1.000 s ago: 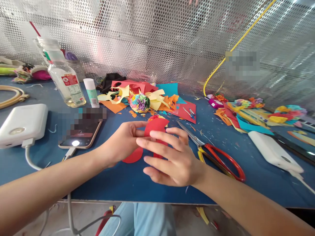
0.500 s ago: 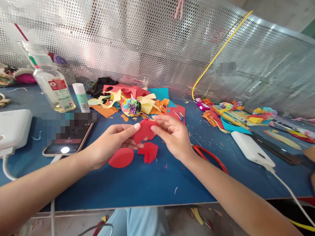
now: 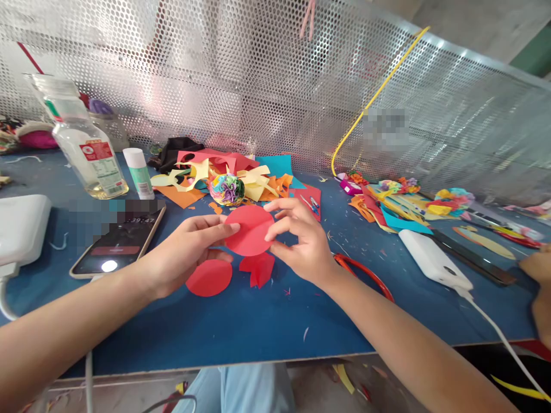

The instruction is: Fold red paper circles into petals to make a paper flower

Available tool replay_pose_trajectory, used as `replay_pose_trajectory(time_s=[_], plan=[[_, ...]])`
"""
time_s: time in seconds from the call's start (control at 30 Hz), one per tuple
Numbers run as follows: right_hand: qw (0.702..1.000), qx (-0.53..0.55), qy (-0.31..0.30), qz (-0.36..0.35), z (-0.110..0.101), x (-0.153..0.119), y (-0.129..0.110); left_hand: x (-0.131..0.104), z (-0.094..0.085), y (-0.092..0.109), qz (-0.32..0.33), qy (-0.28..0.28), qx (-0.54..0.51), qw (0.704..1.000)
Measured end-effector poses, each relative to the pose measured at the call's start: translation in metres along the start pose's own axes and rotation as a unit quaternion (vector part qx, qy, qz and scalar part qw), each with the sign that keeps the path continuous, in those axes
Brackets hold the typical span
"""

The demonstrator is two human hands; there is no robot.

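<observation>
A flat red disc [image 3: 249, 230] is held up between 2 hands over the middle of the table [image 3: 241, 338], well back from its front edge. Its left side is pinched by the left hand [image 3: 210, 241], thumb on the face and the other fingers behind. By the right hand [image 3: 275, 229] the right rim is met with fingers bent and narrowly spaced; whether it is gripped there cannot be told.

The paper looks thin, so it could be creased if the left pinch is tightened, or buckled if the rim is pushed inward from the right. Should the left pinch be loosened, the disc might be dropped, since firm support on the right is not certain.

Nearer the front edge, a second red disc [image 3: 209, 279] and a folded red piece [image 3: 260, 269] are laid just below the hands. Either could be flattened or brushed aside if the wrists are lowered; the fold seems the more easily spoiled. Towards the right, the red handle [image 3: 365, 275] is partly hidden behind the right forearm and could be nudged by it. On the left, a white cable [image 3: 89, 361] is led over the front edge; if it is caught, the phone [image 3: 124, 238] might be dragged.
</observation>
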State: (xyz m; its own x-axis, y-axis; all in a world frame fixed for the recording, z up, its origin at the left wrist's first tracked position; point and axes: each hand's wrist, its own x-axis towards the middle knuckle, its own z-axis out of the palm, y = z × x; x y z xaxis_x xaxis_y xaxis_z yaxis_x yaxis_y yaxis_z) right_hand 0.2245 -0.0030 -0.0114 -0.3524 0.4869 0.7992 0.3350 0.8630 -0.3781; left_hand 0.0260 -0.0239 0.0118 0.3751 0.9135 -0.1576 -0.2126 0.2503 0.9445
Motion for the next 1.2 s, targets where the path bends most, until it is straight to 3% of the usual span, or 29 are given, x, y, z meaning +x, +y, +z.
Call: replay_pose_trajectory(time_s=[0.17,0.33,0.53,0.73,1.2], plan=[[0.997,-0.036,-0.059,-0.018,0.000,0.000,-0.002,0.000,0.000,0.001,0.061,0.049,0.084,0.993],[0.989,0.080,-0.049,0.113,0.007,-0.001,-0.001,0.000,-0.002,-0.001,0.118,0.060,0.158,0.979],[0.954,0.188,0.004,0.235,0.016,-0.003,-0.010,-0.002,0.001,-0.006,0.131,-0.020,0.182,0.974],[0.880,0.328,-0.017,0.342,0.016,-0.001,-0.016,0.001,0.000,-0.007,0.106,0.039,0.201,0.973],[0.894,0.306,-0.022,0.326,0.016,-0.003,-0.012,0.003,-0.001,-0.007,0.084,0.071,0.185,0.977]])
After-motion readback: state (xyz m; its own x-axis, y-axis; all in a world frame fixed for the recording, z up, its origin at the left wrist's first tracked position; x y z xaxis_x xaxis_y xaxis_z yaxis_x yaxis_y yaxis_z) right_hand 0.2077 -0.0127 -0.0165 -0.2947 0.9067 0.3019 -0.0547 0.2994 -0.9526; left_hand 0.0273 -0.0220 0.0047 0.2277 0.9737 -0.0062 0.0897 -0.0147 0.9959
